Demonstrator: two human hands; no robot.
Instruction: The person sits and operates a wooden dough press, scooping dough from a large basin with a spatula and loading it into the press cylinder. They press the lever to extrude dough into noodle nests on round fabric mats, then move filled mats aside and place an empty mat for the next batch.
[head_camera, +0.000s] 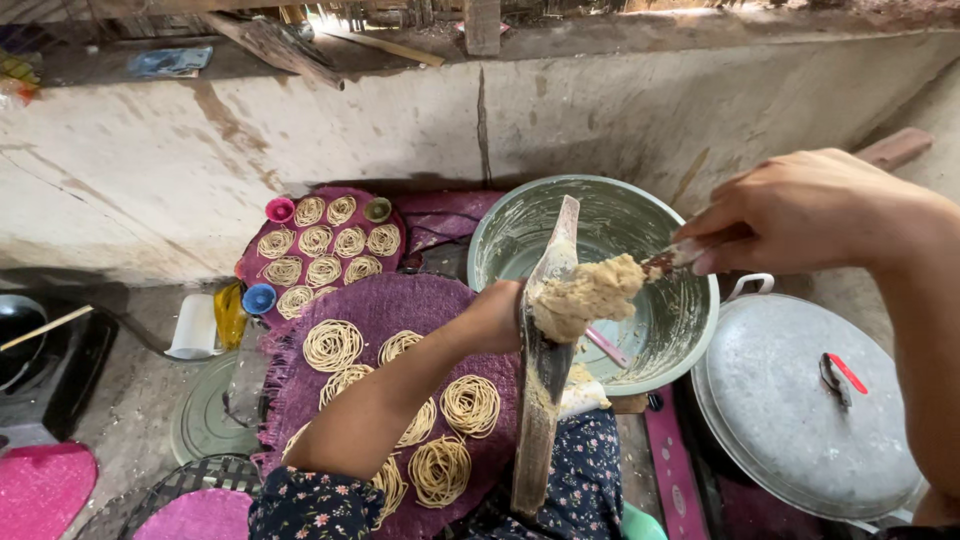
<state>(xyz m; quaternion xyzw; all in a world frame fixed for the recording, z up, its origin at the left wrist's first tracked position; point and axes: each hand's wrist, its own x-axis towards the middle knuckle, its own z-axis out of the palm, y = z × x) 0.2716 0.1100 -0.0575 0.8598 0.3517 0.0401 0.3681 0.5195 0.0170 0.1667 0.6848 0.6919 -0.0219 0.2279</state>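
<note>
Purple woven mat (400, 300), beige dough (585, 295), floral dark sleeve (310, 505).

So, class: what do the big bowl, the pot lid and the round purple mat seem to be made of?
Big bowl: probably metal with a pale green enamelled look, its inner wall smeared with dough.
Pot lid: dull grey metal, likely aluminium, with a matt sheen and scuffs.
Round purple mat: woven plant fibre or plastic, dyed purple; its frayed edge and weave show.

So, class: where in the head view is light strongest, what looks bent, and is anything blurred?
Head view: daylight burns out along the top edge, above the concrete wall; the wide lens curves that wall; the right hand and dough look sharp; the foreground sleeve is slightly soft.
</note>
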